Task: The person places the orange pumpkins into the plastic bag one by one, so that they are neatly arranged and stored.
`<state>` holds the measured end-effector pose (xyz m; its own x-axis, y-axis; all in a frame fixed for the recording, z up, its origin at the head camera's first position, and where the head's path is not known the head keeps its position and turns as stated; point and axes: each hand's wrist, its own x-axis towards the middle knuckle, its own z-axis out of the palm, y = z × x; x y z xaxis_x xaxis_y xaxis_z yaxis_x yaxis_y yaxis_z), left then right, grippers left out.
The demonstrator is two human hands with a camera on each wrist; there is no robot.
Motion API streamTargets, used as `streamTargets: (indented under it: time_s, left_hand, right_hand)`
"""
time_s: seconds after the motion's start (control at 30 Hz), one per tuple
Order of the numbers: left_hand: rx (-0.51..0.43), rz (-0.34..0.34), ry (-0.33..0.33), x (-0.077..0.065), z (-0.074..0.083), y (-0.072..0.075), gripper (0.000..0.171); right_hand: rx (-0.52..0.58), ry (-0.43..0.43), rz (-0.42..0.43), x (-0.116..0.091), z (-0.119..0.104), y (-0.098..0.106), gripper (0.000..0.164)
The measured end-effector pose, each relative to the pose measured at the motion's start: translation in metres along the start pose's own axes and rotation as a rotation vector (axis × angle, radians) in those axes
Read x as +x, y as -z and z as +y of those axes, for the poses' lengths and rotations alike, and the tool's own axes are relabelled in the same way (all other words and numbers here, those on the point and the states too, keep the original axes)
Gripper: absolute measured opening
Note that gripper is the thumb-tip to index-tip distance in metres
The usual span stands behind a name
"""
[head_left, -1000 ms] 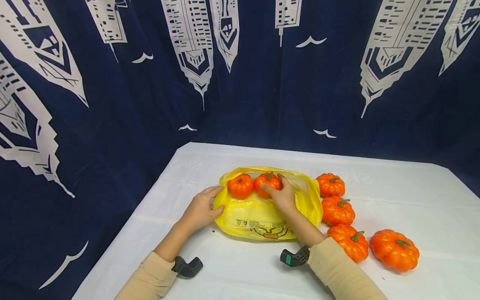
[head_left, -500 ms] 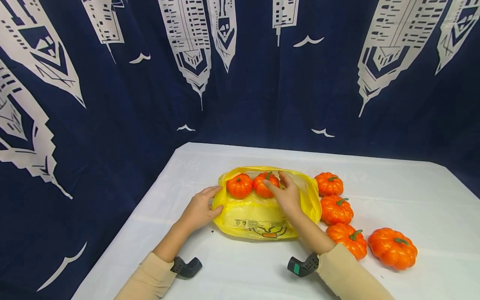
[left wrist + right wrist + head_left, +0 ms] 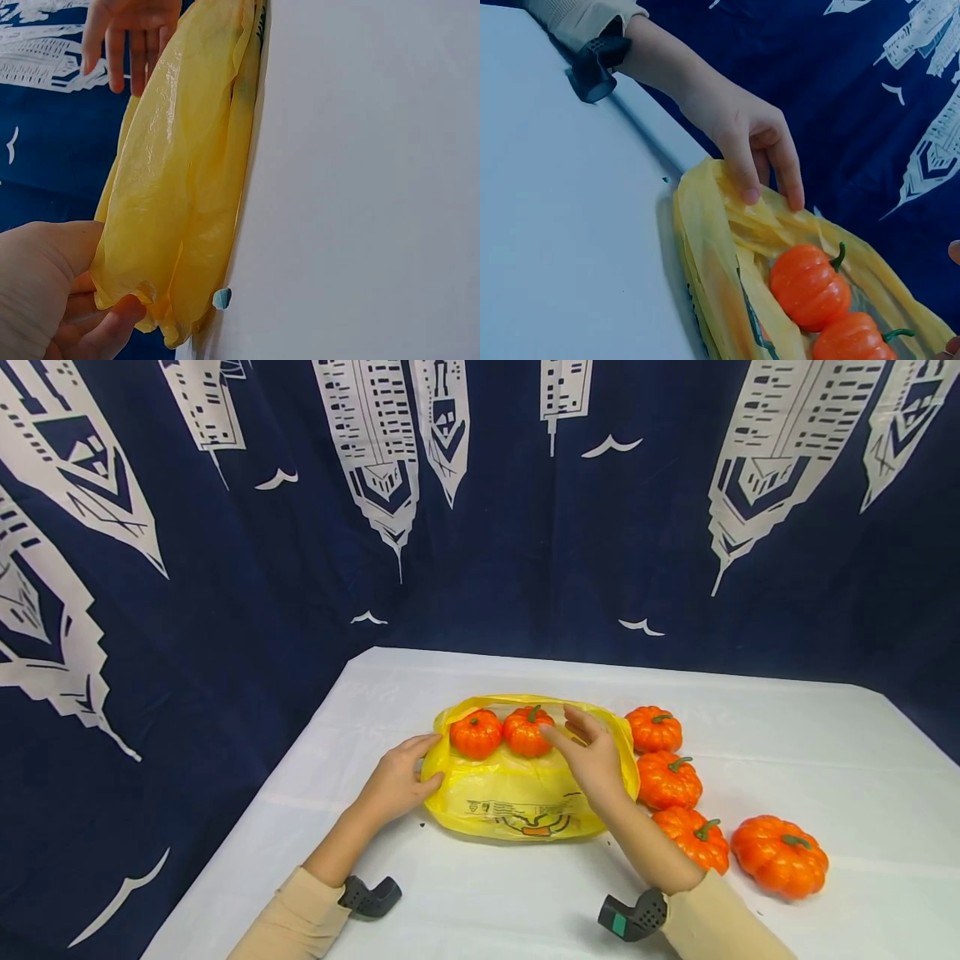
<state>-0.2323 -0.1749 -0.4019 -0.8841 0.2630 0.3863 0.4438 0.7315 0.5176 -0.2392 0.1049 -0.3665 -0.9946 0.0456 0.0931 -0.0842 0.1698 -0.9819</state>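
A yellow plastic bag (image 3: 517, 785) lies on the table with its mouth spread. Inside it, two small orange pumpkins with green stems sit side by side, a left pumpkin (image 3: 476, 733) and a right pumpkin (image 3: 528, 732). My left hand (image 3: 397, 781) pinches the bag's left edge between thumb and fingers; the left wrist view has the thumb (image 3: 64, 244) on the yellow film. Over the right part of the bag's mouth is my right hand (image 3: 594, 760), fingers spread and holding nothing. It is just right of the second pumpkin.
Right of the bag, more pumpkins form a rough column: a far one (image 3: 654, 729), a middle one (image 3: 669, 781) and a near one (image 3: 692, 837). Another pumpkin (image 3: 780, 857) lies farther right. A dark blue patterned cloth (image 3: 495, 568) hangs behind the white table (image 3: 480, 902).
My right hand has let go of the right pumpkin in the bag and drawn back to the right and slightly nearer. My left hand has stayed at the bag's left edge.
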Motion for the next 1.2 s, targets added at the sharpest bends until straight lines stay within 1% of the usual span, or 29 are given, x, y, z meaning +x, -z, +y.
streamTargets:
  time_s: [0.1, 0.23, 0.37, 0.57, 0.77, 0.97, 1.13, 1.2]
  left_hand:
    - [0.002, -0.002, 0.004, 0.000, 0.000, 0.000, 0.055]
    - [-0.006, -0.001, 0.006, 0.000, 0.001, 0.001, 0.055]
    - [-0.012, 0.001, 0.009, -0.001, 0.000, 0.000, 0.055]
    - [-0.008, -0.002, 0.012, -0.002, 0.000, 0.001, 0.055]
    - [-0.006, -0.003, 0.004, -0.001, 0.002, 0.001, 0.055]
    - [-0.005, -0.013, 0.006, 0.000, 0.003, 0.001, 0.055]
    - [-0.002, -0.010, 0.003, 0.000, 0.003, 0.001, 0.055]
    - [0.001, -0.012, 0.004, 0.000, 0.002, 0.001, 0.055]
  right_hand:
    - [-0.002, 0.002, -0.011, -0.007, -0.004, 0.008, 0.066]
    - [0.039, -0.016, -0.022, -0.017, -0.009, 0.019, 0.062]
    - [0.070, -0.019, -0.039, -0.027, -0.011, 0.028, 0.062]
    - [0.050, -0.004, -0.040, -0.041, -0.012, 0.043, 0.062]
    - [-0.004, 0.031, -0.048, -0.053, -0.009, 0.064, 0.063]
    - [-0.019, 0.021, -0.035, -0.064, -0.010, 0.087, 0.063]
    - [0.016, 0.039, -0.019, -0.073, -0.010, 0.103, 0.055]
    - [0.011, 0.054, -0.013, -0.077, -0.008, 0.109, 0.051]
